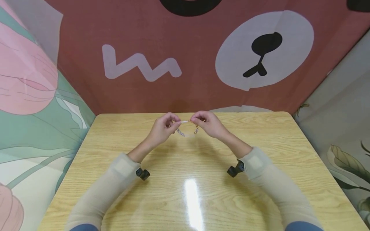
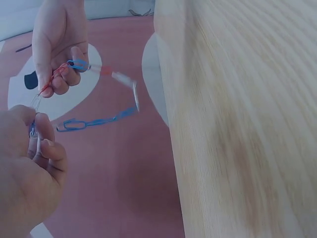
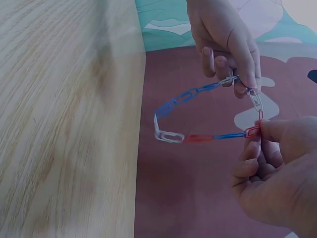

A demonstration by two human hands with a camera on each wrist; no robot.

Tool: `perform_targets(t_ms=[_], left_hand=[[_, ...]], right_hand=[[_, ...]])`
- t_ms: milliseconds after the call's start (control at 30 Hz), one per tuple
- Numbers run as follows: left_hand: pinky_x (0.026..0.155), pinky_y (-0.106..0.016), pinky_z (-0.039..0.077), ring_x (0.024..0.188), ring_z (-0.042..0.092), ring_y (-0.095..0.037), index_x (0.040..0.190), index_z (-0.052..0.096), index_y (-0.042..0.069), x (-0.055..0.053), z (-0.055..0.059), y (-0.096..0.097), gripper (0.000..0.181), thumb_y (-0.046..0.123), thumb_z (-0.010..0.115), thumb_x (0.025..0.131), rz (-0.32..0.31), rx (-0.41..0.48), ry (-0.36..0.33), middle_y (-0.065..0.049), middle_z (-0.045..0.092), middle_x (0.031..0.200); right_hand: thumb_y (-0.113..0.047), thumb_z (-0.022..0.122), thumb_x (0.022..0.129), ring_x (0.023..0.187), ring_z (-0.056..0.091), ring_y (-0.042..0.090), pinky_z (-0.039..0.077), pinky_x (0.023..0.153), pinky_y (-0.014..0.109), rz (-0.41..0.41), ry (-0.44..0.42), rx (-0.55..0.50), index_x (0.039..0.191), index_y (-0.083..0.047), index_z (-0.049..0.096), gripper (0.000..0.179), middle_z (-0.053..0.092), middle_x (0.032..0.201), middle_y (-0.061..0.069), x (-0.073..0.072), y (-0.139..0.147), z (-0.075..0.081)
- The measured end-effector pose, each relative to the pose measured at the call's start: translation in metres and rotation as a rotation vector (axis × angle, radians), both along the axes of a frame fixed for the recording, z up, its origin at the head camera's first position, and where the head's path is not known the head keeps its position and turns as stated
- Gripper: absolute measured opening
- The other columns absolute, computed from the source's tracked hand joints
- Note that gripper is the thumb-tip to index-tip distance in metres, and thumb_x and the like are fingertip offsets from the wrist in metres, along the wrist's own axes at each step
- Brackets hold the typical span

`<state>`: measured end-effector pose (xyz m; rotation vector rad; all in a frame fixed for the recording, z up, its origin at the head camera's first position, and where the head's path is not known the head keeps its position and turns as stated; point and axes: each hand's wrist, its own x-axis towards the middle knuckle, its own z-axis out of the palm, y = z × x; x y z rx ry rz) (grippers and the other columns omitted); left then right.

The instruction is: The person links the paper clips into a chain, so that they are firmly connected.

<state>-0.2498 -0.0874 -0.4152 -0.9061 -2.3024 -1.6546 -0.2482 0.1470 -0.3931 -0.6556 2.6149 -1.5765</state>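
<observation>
A chain of linked paper clips (image 3: pixel 186 96) in blue, white and red hangs as a loop between the two hands. In the head view, the left hand (image 1: pixel 163 130) pinches one part of it between thumb and fingers, above the far part of the table. Just across from it, the right hand (image 1: pixel 212 125) pinches a red clip (image 3: pixel 253 131), seen best in the right wrist view. A white clip (image 3: pixel 255 99) spans the short gap between the fingertips. The rest of the loop sags freely, blurred in places. The left fingers partly cover the clip they hold.
Beneath the hands is a light wooden table (image 1: pixel 173 199) whose far edge meets a reddish cloth (image 1: pixel 188 93) with a bear print. Printed curtains hang at the left (image 1: pixel 26 134) and right (image 1: pixel 341 106). Small black cameras sit at the left wrist (image 1: pixel 143 174) and right wrist (image 1: pixel 235 169).
</observation>
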Motion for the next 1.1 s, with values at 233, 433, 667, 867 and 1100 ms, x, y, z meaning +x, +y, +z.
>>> perform_targets(t_ms=[233, 433, 667, 867, 1100], left_hand=[[0.053, -0.021, 0.043, 0.063, 0.056, -0.016, 0.102, 0.069, 0.0, 0.001, 0.001, 0.008, 0.009, 0.005, 0.072, 0.095, -0.003, 0.007, -0.043, -0.012, 0.069, 0.089], [0.054, -0.021, 0.042, 0.062, 0.055, -0.017, 0.098, 0.07, 0.001, 0.003, -0.001, 0.018, 0.007, 0.006, 0.074, 0.094, -0.009, 0.037, -0.049, -0.009, 0.068, 0.084], [0.054, -0.022, 0.043, 0.063, 0.055, -0.016, 0.097, 0.071, 0.001, 0.004, -0.012, 0.028, 0.007, 0.007, 0.073, 0.094, 0.004, 0.018, -0.068, -0.005, 0.067, 0.079], [0.055, -0.021, 0.043, 0.064, 0.055, -0.013, 0.099, 0.072, 0.001, 0.005, -0.026, 0.036, 0.008, 0.008, 0.073, 0.095, -0.001, 0.042, -0.138, -0.006, 0.068, 0.082], [0.053, -0.02, 0.04, 0.062, 0.051, -0.009, 0.1, 0.072, -0.002, -0.001, -0.044, 0.042, 0.012, 0.009, 0.072, 0.096, 0.031, 0.076, -0.235, -0.01, 0.068, 0.083]], right_hand=[[-0.019, 0.063, 0.103, 0.076, 0.051, 0.022, 0.041, 0.062, 0.027, -0.026, -0.009, -0.003, 0.106, -0.002, 0.072, 0.02, 0.063, 0.088, 0.007, 0.001, 0.01, -0.001], [-0.02, 0.063, 0.103, 0.075, 0.05, 0.023, 0.041, 0.063, 0.028, -0.046, -0.028, -0.007, 0.105, -0.002, 0.073, 0.021, 0.062, 0.088, 0.012, 0.005, 0.02, 0.002], [-0.016, 0.062, 0.103, 0.075, 0.05, 0.021, 0.041, 0.063, 0.025, -0.047, -0.088, -0.02, 0.107, 0.004, 0.071, 0.022, 0.062, 0.09, 0.018, 0.005, 0.031, -0.005], [-0.017, 0.062, 0.104, 0.073, 0.049, 0.018, 0.04, 0.061, 0.025, -0.068, -0.16, 0.002, 0.107, 0.003, 0.071, 0.022, 0.061, 0.087, 0.013, 0.004, 0.037, -0.014], [-0.022, 0.061, 0.104, 0.069, 0.046, 0.014, 0.041, 0.059, 0.025, -0.07, -0.247, 0.007, 0.111, 0.004, 0.069, 0.028, 0.061, 0.087, 0.006, -0.003, 0.04, -0.029]])
